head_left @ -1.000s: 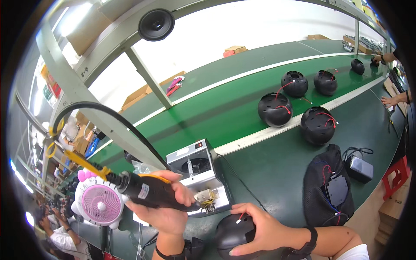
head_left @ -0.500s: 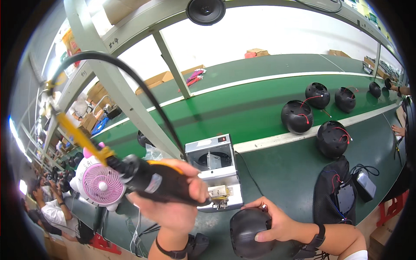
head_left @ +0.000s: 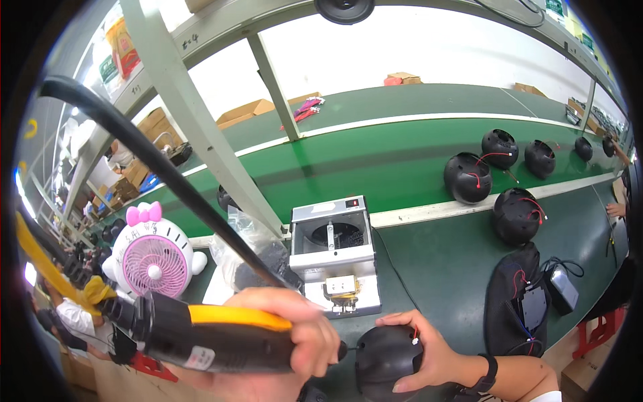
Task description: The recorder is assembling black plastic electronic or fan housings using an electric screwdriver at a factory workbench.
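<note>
My left hand (head_left: 288, 342) grips a black and orange electric screwdriver (head_left: 214, 338) held sideways, its tip pointing right toward a round black housing (head_left: 385, 358). A thick black cable (head_left: 154, 167) runs up and left from the tool's rear. My right hand (head_left: 429, 352) holds that black housing at the near edge of the green bench, fingers wrapped over its right side. The tool's tip is almost touching the housing's left side.
A white box-shaped screw feeder (head_left: 335, 251) stands just behind my hands. A small pink and white fan (head_left: 154, 261) is at left. Several round black housings with red wires (head_left: 472, 177) sit on the green conveyor belt (head_left: 375, 154). A black part (head_left: 522, 301) lies at right.
The screwdriver has come closer to the camera and lower, its tip moving right up to the black housing. My right hand keeps holding the housing.
</note>
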`<state>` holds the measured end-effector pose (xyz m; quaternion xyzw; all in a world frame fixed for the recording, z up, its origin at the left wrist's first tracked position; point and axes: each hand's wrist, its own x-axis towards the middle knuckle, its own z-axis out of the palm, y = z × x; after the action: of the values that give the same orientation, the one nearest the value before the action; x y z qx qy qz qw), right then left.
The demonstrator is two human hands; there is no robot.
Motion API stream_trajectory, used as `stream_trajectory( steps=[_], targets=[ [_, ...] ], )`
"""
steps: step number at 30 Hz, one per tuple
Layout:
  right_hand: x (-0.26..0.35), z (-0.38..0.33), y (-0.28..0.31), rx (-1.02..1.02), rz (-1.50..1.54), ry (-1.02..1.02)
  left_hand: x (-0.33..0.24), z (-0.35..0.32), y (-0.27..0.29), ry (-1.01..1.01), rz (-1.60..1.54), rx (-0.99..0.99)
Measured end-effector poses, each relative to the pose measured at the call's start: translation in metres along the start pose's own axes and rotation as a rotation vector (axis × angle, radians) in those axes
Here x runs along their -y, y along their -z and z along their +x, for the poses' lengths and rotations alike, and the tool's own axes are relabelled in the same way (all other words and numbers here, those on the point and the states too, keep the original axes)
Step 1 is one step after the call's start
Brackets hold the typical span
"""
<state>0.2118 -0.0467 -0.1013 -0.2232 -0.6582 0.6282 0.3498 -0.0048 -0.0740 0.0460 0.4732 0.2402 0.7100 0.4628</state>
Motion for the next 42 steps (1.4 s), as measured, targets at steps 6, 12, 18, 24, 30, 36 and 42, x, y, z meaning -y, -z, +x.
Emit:
stream_trajectory(
  steps=[6, 12, 18, 24, 30, 36, 42],
  targets=[
    [-0.002, 0.001, 0.0, 0.005, -0.007, -0.014, 0.017, -0.001, 0.011, 0.1, -0.098, 0.025],
    [0.006, 0.001, -0.015, -0.205, -0.077, -0.131, 0.052, -0.016, 0.011, 0.069, -0.023, 0.053],
    [0.034, -0.001, -0.03, -0.329, -0.155, -0.129, 0.05, -0.017, 0.014, -0.007, 0.078, 0.087],
    [0.067, 0.011, 0.0, -0.185, -0.5, 0.144, 0.041, -0.004, 0.031, 0.063, -0.036, 0.45],
    [0.101, 0.006, 0.018, 0.194, -0.66, 0.071, 0.026, 0.034, -0.004, -0.037, 0.045, -0.08],
    [0.064, 0.012, 0.03, 0.223, -0.59, 0.026, 0.068, 0.047, 0.025, 0.051, 0.233, -0.191],
    [0.063, 0.008, 0.022, 0.123, -0.512, -0.063, 0.032, 0.014, 0.023, 0.242, -0.191, -0.092]
  ],
)
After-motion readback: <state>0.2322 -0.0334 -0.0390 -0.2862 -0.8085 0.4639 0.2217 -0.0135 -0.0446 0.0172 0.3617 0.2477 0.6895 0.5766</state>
